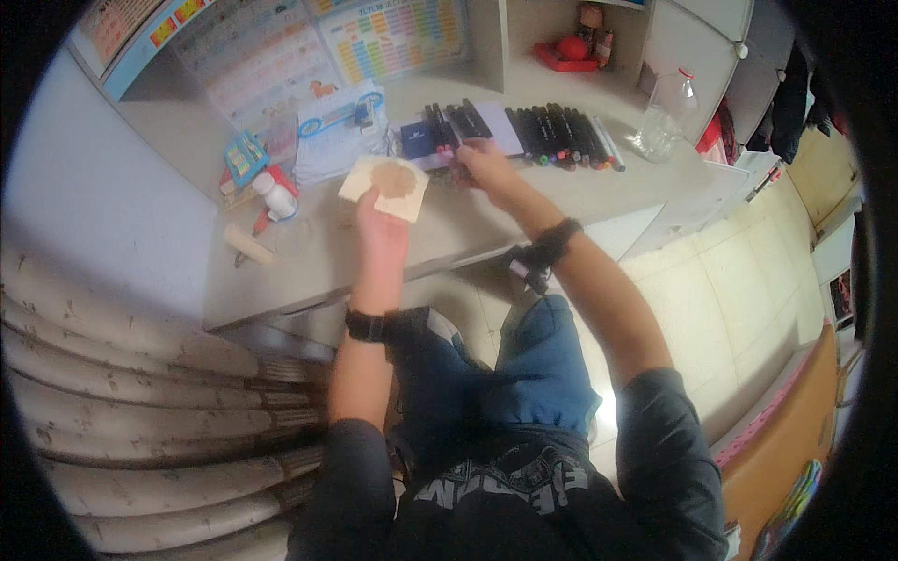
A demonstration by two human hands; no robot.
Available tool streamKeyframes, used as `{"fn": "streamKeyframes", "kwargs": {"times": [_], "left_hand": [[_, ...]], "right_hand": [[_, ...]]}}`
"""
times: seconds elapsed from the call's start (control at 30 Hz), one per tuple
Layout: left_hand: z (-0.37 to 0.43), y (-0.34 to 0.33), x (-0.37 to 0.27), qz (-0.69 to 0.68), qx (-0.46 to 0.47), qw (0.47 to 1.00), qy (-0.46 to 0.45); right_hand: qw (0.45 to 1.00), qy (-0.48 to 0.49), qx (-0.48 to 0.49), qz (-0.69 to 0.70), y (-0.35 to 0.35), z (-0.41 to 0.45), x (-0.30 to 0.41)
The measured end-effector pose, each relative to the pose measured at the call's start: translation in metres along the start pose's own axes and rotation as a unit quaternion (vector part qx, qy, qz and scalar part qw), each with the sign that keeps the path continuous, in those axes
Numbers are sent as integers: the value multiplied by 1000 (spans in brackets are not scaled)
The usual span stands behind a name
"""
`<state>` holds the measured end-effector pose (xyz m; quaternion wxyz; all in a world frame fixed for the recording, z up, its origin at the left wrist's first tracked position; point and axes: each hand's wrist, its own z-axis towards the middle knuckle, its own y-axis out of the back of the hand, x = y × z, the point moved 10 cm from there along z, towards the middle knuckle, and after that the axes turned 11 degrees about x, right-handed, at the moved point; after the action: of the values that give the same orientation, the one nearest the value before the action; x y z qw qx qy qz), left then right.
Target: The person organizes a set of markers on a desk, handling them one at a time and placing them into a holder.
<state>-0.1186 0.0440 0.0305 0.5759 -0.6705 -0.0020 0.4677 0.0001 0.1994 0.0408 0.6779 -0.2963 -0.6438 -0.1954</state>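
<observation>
My left hand (382,221) holds a thin, pale square piece (410,205), its material unclear, with a round brown patch on its face. The thumb lies over the near edge of the square. My right hand (484,168) is at the near ends of a row of black markers (471,118) on the desk. Its fingers are bent and blurred, and whether they grip a marker cannot be made out. A second group of black markers (554,130) with coloured ends lies to the right, beside a pale marker (609,144).
On the desk (435,245), a stack of papers (337,151), a dark blue box (417,140) and a white bottle (277,198) lie left of the markers. A wooden cylinder (249,243) is near the left edge. A clear plastic bottle (663,119) stands at right.
</observation>
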Motion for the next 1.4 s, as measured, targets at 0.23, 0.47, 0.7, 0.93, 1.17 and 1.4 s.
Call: {"fn": "streamKeyframes", "kwargs": {"times": [0.23,0.47,0.7,0.93,1.17,1.4], "left_hand": [[26,-17,3,153,-32,988,10],[39,-29,12,396,63,916,-9],[46,-27,27,281,80,956,3],[56,-12,23,139,62,988,30],[49,-21,12,236,44,971,23],[48,-6,22,234,-16,970,59]], "right_hand": [[964,10,167,209,-55,-30,-38],[931,17,187,313,-55,-35,-41],[901,43,156,403,-41,-28,-48],[892,65,147,423,-40,-29,-44],[896,58,150,415,-37,-34,-42],[897,47,169,407,-44,-34,-38]]}}
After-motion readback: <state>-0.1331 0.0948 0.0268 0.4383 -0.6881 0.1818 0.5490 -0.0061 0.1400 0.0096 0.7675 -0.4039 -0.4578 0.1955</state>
